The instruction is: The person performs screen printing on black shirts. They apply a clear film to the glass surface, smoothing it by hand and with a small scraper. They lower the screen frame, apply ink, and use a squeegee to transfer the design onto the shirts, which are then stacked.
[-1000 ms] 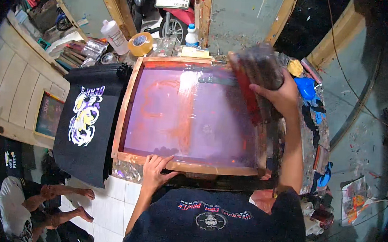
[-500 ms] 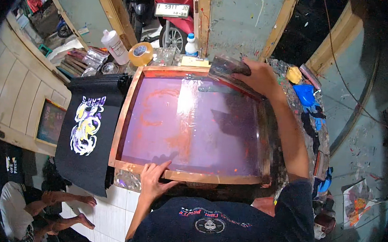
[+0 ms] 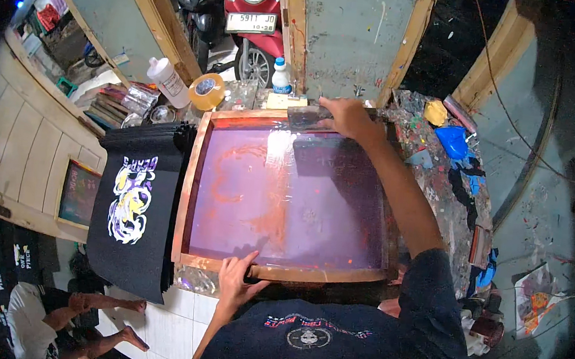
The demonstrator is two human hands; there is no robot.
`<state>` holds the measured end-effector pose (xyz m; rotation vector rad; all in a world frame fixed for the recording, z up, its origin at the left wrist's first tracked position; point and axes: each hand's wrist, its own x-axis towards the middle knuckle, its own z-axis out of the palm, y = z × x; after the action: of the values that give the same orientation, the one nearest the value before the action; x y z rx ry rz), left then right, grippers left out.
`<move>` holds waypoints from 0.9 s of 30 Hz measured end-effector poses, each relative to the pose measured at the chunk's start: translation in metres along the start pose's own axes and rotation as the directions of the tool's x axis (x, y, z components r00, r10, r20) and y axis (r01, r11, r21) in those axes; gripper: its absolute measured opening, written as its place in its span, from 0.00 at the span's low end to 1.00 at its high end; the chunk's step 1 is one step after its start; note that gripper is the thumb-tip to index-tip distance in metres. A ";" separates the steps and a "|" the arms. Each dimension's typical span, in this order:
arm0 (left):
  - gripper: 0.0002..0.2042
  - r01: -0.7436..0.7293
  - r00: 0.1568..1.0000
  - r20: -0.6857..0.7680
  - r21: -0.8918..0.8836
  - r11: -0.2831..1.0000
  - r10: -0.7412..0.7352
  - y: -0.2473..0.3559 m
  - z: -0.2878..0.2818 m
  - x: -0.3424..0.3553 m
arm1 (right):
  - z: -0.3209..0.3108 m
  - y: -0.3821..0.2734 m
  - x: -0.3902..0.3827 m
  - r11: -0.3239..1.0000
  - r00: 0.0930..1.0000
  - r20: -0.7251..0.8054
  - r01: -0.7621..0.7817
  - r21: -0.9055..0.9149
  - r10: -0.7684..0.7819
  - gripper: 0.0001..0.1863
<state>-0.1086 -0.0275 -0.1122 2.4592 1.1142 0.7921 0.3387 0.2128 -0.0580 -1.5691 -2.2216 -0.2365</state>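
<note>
A wooden screen frame (image 3: 186,191) with purple, orange-stained mesh (image 3: 317,230) lies on the paint-splattered bench. My left hand (image 3: 237,281) grips the frame's near edge, left of centre, with fingers over the rim. My right hand (image 3: 347,118) holds a dark, ink-stained squeegee (image 3: 303,121) along the frame's back edge, right of centre, its shadow falling on the mesh. A stack of black printed fabric (image 3: 111,205) lies against the frame's left side.
Behind are a tape roll (image 3: 206,92), bottles (image 3: 281,76) and scooters (image 3: 250,46). Right lie blue plastic (image 3: 451,140), a yellow lump (image 3: 435,112) and scraps. Another person's legs (image 3: 109,307) show lower left; a leaning door (image 3: 23,156) stands left.
My right hand has brought the squeegee from above the screen's right side leftward to the back edge. My left hand stays on the near rim. The view has shifted slightly.
</note>
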 end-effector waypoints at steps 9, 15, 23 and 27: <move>0.39 -0.012 1.000 -0.016 -0.038 0.999 0.011 -0.010 0.015 -0.008 | 0.013 0.002 -0.005 0.993 0.997 0.065 -0.058 0.106 0.051 0.34; 0.39 -0.024 1.000 -0.019 -0.034 0.999 0.023 -0.017 0.017 -0.013 | 0.009 -0.012 -0.002 0.991 0.984 0.144 -0.112 0.078 0.100 0.36; 0.37 -0.032 0.999 -0.035 -0.031 0.999 0.031 -0.017 0.018 -0.012 | 0.003 -0.013 -0.001 0.990 0.981 0.165 -0.114 0.085 0.098 0.37; 0.37 -0.011 1.000 -0.030 -0.034 0.999 0.010 -0.019 0.020 -0.015 | 0.002 -0.018 -0.002 0.990 0.976 0.175 -0.136 0.028 0.129 0.37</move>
<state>-0.1153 -0.0285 -0.1429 2.4352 1.0898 0.8464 0.3222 0.2055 -0.0593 -1.7677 -2.2208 -0.0166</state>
